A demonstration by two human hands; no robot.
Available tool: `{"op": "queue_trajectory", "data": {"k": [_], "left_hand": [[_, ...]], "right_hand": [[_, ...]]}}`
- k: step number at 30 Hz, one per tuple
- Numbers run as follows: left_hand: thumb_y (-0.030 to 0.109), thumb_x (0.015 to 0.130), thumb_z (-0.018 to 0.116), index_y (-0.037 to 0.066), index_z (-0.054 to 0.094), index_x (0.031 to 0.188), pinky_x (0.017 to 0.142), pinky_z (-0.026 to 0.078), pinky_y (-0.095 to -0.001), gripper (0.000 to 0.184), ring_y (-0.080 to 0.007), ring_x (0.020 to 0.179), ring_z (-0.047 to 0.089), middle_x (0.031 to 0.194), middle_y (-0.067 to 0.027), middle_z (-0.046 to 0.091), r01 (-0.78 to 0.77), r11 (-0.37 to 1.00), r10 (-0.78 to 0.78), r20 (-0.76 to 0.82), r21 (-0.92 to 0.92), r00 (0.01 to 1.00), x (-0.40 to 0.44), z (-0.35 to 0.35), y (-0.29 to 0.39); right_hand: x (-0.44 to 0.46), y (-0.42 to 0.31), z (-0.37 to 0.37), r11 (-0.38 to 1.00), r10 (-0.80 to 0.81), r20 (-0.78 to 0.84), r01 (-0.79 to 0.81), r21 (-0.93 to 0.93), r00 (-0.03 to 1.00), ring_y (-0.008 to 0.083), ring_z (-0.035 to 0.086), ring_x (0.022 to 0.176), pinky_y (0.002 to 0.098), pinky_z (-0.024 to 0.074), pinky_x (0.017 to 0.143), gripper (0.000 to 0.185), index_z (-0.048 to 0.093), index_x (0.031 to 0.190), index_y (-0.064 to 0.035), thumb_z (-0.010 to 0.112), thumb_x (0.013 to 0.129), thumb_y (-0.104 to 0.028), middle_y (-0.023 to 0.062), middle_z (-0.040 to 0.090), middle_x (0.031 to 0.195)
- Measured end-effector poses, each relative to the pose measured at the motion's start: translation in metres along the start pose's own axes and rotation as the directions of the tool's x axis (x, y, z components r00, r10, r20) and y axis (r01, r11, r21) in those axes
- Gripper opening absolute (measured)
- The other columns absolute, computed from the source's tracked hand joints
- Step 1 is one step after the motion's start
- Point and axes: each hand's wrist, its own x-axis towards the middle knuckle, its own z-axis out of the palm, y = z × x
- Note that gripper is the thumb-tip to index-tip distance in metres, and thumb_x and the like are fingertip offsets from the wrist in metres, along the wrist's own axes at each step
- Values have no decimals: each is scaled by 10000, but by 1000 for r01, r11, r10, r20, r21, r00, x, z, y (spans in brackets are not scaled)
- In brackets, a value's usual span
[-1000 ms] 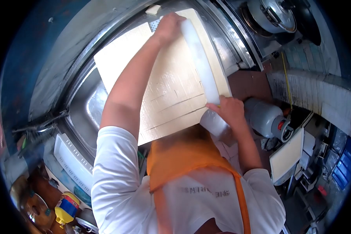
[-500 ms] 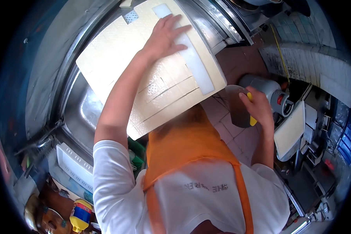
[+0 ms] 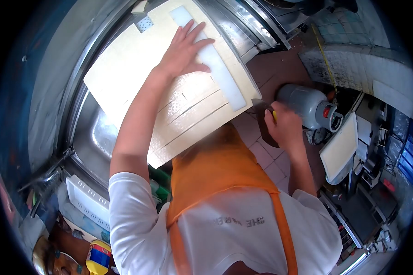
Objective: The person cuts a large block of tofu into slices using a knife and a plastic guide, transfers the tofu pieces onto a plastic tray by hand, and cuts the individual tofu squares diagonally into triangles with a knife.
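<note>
A large cream board (image 3: 137, 68) with cut lines in its surface lies over the sink and counter. On it rests a long translucent white strip (image 3: 229, 89), parallel to the board's right edge. My left hand (image 3: 183, 52) lies on the strip's upper half with its fingers spread. Off the board's lower right corner, my right hand (image 3: 284, 123) is closed round the yellow handle of a broad-bladed knife (image 3: 264, 123). The blade is dark, and its upper tip is close to the board's corner.
Beyond my right hand a grey gas cylinder (image 3: 303, 103) stands on the tiled floor. A metal sink (image 3: 94, 137) shows at the left, above a white slotted basket (image 3: 85, 197). A pale tray (image 3: 339, 149) leans at the right, and a yellow bottle (image 3: 97, 259) is at lower left.
My right hand first moved away from the strip with the knife, then back toward the board's corner. My left hand has slid down from the strip's far end and spread its fingers.
</note>
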Motion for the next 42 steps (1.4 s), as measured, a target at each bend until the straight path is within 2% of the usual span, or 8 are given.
{"op": "queue_trajectory", "data": {"k": [7,11,13,19,20,23,26,42], "left_hand": [[564,574,835,294,490,1425,1219,147,-516,957,-378,1488,121,1609,-130,190,50,999,-50,-34,6,998,-2,-3,7],[644,601,788,106,309,1520,1213,130,-487,1167,-423,1481,101,1589,-264,132,83,996,-82,-68,14,994,-6,4,4],[634,601,796,73,287,1522,1216,116,-478,1193,-405,1487,94,1595,-252,126,135,990,-134,-42,32,990,-6,1,9],[696,581,772,148,215,1555,1223,103,-464,1249,-364,1502,55,1620,-194,79,202,975,-206,44,89,977,-6,-8,14],[692,586,766,230,270,1545,1222,99,-470,1174,-353,1505,49,1623,-185,72,211,975,-214,34,70,976,-6,-7,15],[689,596,756,312,353,1508,1221,95,-484,1066,-357,1504,58,1620,-189,87,183,973,-196,83,139,977,-6,-18,22],[686,601,748,330,427,1466,1218,94,-498,989,-370,1500,75,1614,-201,106,182,977,-189,53,114,981,-6,-14,19],[657,582,773,283,520,1399,1212,128,-499,933,-404,1481,137,1581,-234,186,167,978,-168,2,122,986,-5,-15,19]], "right_hand": [[-7,-8,13,998,-4,36,7,-60,999,378,644,636,496,518,579,147,555,848,-77,599,889,-210,151,649,762],[-4,-11,16,997,-8,42,11,-77,999,373,650,640,491,520,581,146,557,853,-71,598,890,-206,147,652,787],[-3,-12,15,998,-12,58,16,-68,998,372,651,646,489,519,584,149,556,852,-66,599,889,-204,148,652,798],[1,-17,14,997,-12,89,19,-73,996,372,649,671,485,516,594,149,558,853,-58,603,880,-198,152,651,810],[2,-17,13,997,-17,87,23,-71,996,371,649,674,483,516,595,147,560,855,-56,604,877,-194,152,650,810],[2,-19,13,997,-18,90,25,-77,996,368,649,682,478,516,601,137,566,860,-50,607,871,-180,153,650,811],[2,-21,13,996,-23,88,30,-82,996,366,649,680,473,518,606,130,572,868,-47,611,865,-170,153,650,813],[5,-22,17,993,-32,74,40,-113,997,362,651,666,461,523,591,134,568,861,-44,624,859,-166,155,653,800]]}}
